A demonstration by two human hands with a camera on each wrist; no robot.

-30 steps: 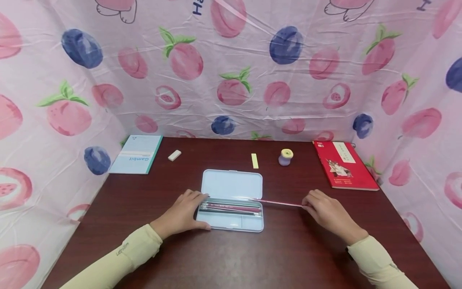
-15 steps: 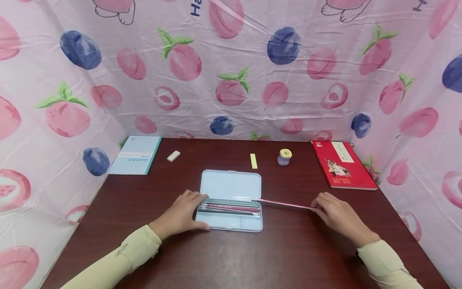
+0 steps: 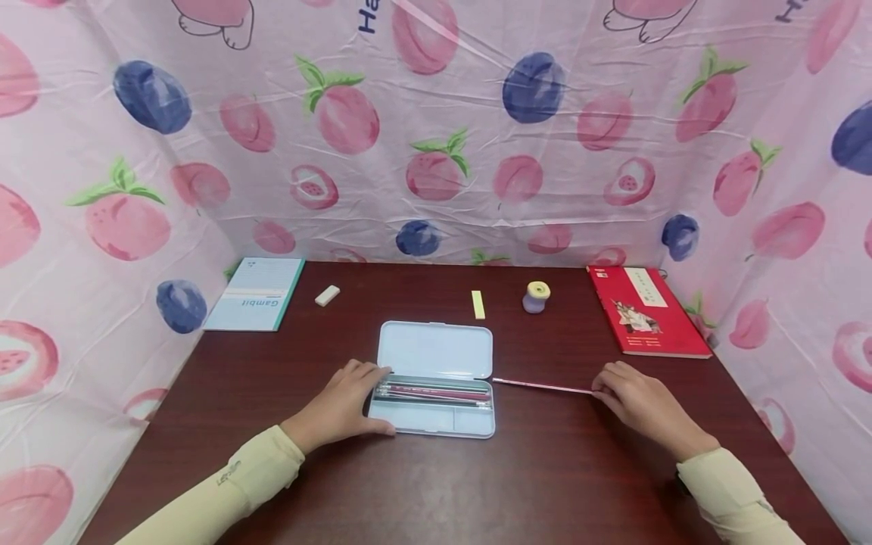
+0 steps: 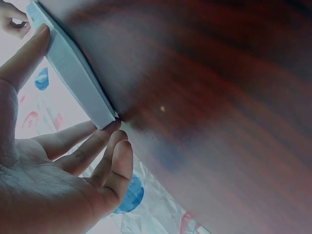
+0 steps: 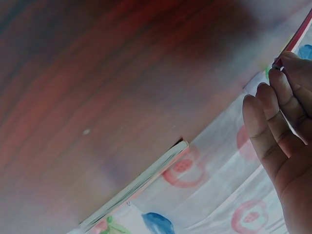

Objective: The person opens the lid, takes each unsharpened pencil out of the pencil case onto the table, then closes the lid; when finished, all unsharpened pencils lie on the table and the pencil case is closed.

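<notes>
On the bench (image 3: pixel 436 492) an open case (image 3: pixel 436 371) holds pencils; the left hand (image 3: pixel 341 405) steadies its left end with relaxed fingers. Just right of it, the right hand (image 3: pixel 636 401) pinches a pink pencil (image 3: pixel 541 386), seemingly drawing it out; next it needs setting down clear

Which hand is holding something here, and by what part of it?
The right hand pinches a pink pencil at its right end. The left hand only rests against the open pencil case.
</notes>
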